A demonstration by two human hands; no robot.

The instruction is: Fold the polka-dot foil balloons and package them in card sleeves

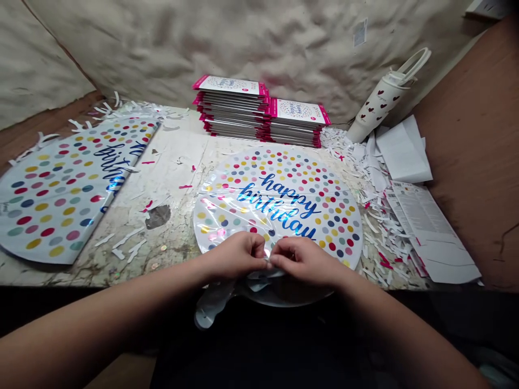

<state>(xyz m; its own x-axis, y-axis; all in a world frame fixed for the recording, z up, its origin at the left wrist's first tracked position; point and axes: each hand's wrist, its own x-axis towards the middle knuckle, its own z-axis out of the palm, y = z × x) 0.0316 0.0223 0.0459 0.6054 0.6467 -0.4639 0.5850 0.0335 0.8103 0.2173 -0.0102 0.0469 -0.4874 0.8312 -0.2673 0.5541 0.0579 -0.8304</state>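
Observation:
A round, flat foil balloon with coloured dots and blue "happy birthday" lettering lies in front of me, its near edge jutting past the table edge. My left hand pinches the balloon's near edge between thumb and curled fingers. Right beside it, my right hand pinches the same edge, so the fingertips almost meet. Exactly what part the fingertips grip is partly hidden. A silvery tail hangs off the table below my left hand.
Folded dotted balloons lie on the left of the worn table. Stacked pink-edged packets stand at the back. A white tumbler leans at the right, near paper shreds and printed card sheets.

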